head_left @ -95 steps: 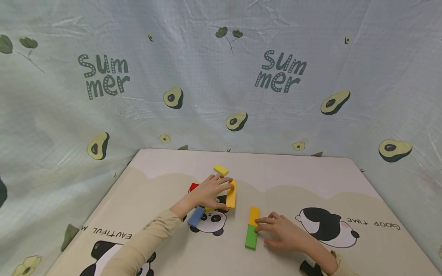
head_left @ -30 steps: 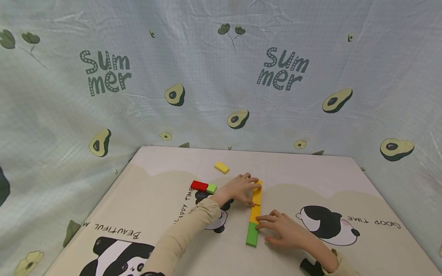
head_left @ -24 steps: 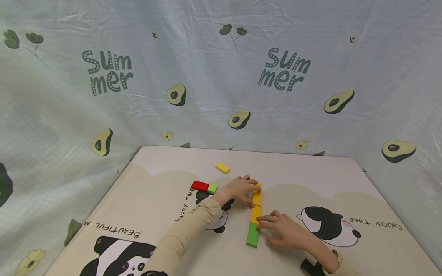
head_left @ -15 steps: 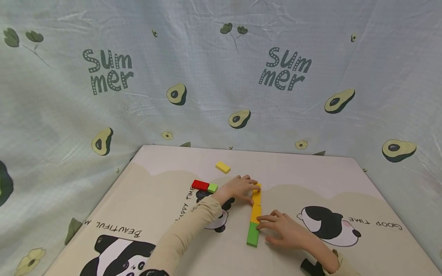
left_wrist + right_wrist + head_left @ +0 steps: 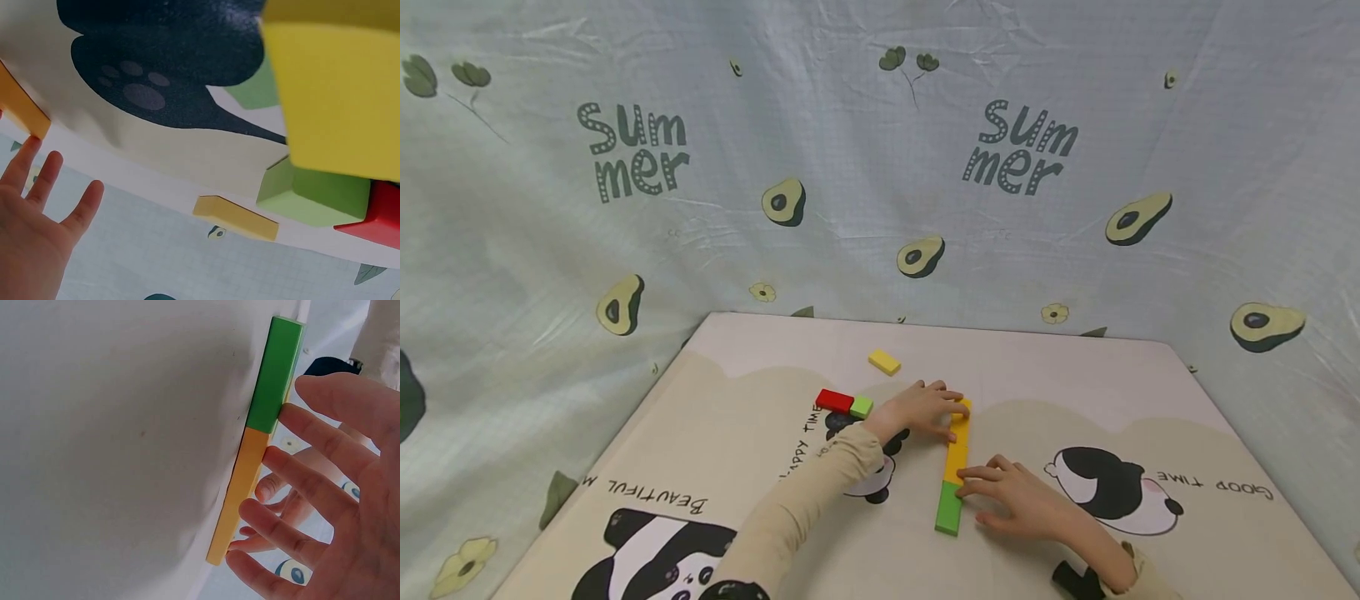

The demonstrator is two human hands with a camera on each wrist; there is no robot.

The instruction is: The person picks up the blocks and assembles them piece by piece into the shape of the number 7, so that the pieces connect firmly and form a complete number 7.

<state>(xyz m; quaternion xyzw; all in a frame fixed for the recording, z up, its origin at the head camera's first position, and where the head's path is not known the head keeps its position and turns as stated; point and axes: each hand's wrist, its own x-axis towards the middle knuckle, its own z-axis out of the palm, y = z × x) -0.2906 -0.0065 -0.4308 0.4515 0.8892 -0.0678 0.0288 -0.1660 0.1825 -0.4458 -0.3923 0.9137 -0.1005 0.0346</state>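
Note:
Two orange blocks, a far one (image 5: pixel 959 429) and a near one (image 5: pixel 956 462), lie end to end with a green block (image 5: pixel 948 510) in one straight row on the table. My left hand (image 5: pixel 917 408) holds the far orange block, fingertips at its far end and thumb by its near end. In the left wrist view a fingertip meets the end of the orange block (image 5: pixel 25 106). My right hand (image 5: pixel 1018 500) has its fingers extended against the row's right side. The right wrist view shows these fingers (image 5: pixel 306 478) spread along the green block (image 5: pixel 273 375) and orange.
Left of the row lie a red block (image 5: pixel 835 401) and a light green block (image 5: pixel 861 407), end to end. Farther back is a yellow block (image 5: pixel 884 362). Another yellow block (image 5: pixel 344 94) looms close in the left wrist view; in the head view the left arm hides it.
My left hand has brought the far orange block rightward from the panda print into line with the row. Lately the thin gap between the orange blocks has narrowed. The right hand has stayed put.

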